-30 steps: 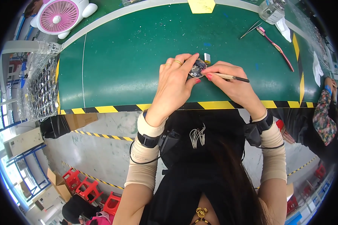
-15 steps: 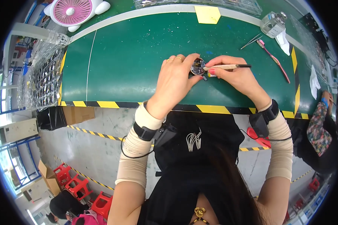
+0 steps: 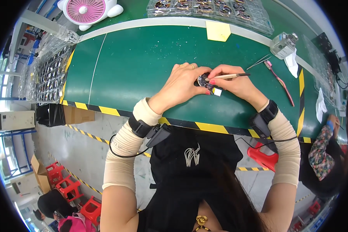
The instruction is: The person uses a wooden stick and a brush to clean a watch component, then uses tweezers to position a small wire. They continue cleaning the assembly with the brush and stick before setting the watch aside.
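Observation:
Between my hands is a small round electronic assembly with a dark, shiny face, gripped at its edge by the thumb and fingers of my left hand. A short piece with a white and yellow label hangs at its lower right. My right hand pinches a thin stick, pale wood with a dark end. The stick's tip reaches the face of the round assembly; the exact contact is too small to make out. Both hands rest over the green work mat.
Tweezers and a pink toothbrush lie to the right, near a glass bottle and white tissue. A yellow note sits at the back. Clear trays of round parts stand left. A co-worker's flowered sleeve shows at right.
The view has shifted, so the bench sits lower and more of the back tray shows. The round assembly is turned a little, and its labelled piece shows more. Both grips are kept.

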The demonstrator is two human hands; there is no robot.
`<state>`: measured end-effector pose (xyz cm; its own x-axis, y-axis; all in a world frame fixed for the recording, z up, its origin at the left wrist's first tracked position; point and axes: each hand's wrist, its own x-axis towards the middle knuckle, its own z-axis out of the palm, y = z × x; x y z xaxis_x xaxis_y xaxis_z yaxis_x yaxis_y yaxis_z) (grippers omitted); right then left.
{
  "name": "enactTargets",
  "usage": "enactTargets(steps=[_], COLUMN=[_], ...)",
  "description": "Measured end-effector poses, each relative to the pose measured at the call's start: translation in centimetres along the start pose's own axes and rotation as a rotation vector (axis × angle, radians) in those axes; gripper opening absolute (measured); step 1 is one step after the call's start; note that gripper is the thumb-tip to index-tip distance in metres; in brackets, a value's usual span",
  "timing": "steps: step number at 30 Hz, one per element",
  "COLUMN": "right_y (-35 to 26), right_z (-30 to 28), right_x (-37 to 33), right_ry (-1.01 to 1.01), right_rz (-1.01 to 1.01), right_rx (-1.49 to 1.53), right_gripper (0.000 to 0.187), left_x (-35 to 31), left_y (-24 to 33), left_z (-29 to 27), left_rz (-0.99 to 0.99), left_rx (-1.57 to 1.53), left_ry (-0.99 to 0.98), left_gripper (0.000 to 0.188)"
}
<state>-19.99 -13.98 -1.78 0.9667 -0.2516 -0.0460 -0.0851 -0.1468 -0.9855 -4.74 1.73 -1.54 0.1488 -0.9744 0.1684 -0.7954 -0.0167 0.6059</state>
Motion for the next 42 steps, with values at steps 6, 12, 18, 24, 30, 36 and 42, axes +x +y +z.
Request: enactTargets(steps=[6,12,18,24,30,36,42], right_y=[0.5,0.4,0.9,0.6,0.5,0.2,0.9], right_z=[0.0,-0.4,-0.7,1.3,1.4,1.5,1.8], right_x=[0.3,1.1,0.9,-0.1,-0.4,-1.7,-2.1], right_ry=[-0.016,-0.084,-0.14,0.149,0.212,0.263,0.255], right_rz=[-0.096,-0.164,-0.301,-0.091,-0.036,-0.143,-0.183], right_rx=[-0.014,-0.074,-0.11,-0.049,-0.026,-0.173,-0.152], right_gripper=[0.011,0.011,0.013,0.014,0.014,0.012,0.014], left_x=[1.2,1.4,1.4,0.5,-0.2,0.4,-0.1], left_y=[-0.6,-0.9,-1.1,-1.6,1.3,2.0,1.8], left_z=[-0.6,-1.1,-1.1,0.5,2.1,1.4,2.8], left_rz=[0.039,0.037,0.057,-0.018,-0.062,-0.16,-0.122], left_rx=[-0.02,-0.043,-0.042,-0.201,0.328,0.029,-0.028], left_ry=[-0.118,-0.206,-0.21,0.07,0.31,0.146,0.22], left_gripper=[0.054,0.056,0.058,0.061,0.059,0.057,0.051])
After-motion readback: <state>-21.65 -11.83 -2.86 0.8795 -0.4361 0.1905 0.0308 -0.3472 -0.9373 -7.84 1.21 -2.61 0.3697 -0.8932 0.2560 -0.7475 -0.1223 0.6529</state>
